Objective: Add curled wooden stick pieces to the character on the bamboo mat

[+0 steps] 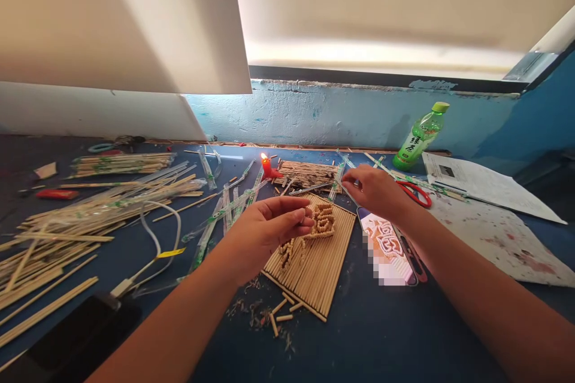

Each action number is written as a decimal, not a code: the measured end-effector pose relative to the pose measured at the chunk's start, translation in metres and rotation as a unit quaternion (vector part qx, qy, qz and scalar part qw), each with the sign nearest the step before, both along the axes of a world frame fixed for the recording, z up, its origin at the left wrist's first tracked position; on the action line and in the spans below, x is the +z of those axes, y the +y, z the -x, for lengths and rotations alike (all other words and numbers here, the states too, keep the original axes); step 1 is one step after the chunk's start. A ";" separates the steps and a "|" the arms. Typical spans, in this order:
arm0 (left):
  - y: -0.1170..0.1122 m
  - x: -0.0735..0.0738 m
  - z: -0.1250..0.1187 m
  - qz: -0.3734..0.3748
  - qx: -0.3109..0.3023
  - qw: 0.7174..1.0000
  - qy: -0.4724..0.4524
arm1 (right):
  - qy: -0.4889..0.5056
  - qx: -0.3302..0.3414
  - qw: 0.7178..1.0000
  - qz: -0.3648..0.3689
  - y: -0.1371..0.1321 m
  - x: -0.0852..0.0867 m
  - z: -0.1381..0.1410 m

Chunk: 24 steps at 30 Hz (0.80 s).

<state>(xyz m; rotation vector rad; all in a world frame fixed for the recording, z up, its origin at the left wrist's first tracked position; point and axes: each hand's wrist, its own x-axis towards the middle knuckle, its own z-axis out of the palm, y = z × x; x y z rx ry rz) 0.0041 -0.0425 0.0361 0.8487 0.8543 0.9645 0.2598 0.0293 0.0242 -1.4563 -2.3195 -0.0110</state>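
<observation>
My left hand (269, 224) hovers over a flat mat of glued bamboo sticks (309, 269), its fingers curled and pinched beside a small stack of short stick pieces (322, 220) standing on the mat. What the fingertips hold is too small to make out. My right hand (372, 188) reaches further back, fingers closed on a thin stick (348, 194) near a second stick mat (308, 172). A lit red candle (266, 166) burns just left of that second mat.
Piles of bamboo sticks and plastic wrappers (90, 209) cover the left of the blue table. Red scissors (415, 191), a green bottle (420, 134), papers (485, 182), a blurred card (386, 245), a white cable (155, 239) and a dark phone (76, 335) lie around. Cut stubs (281, 311) litter the front.
</observation>
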 end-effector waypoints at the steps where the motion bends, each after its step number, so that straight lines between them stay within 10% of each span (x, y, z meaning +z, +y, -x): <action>1: 0.000 -0.001 0.000 0.000 0.002 1.000 0.004 | -0.021 -0.020 0.999 0.021 0.008 -0.007 -0.006; 7: -0.001 -0.003 0.000 -0.004 0.010 1.000 0.019 | -0.012 -0.068 0.993 0.093 0.023 -0.030 -0.016; 18: -0.001 -0.003 0.000 -0.015 0.025 0.999 0.022 | 0.085 -0.071 0.990 0.091 0.022 -0.019 -0.017; 24: 0.001 -0.002 0.004 -0.025 0.034 0.998 0.050 | 0.372 -0.059 0.910 0.174 0.026 0.001 -0.029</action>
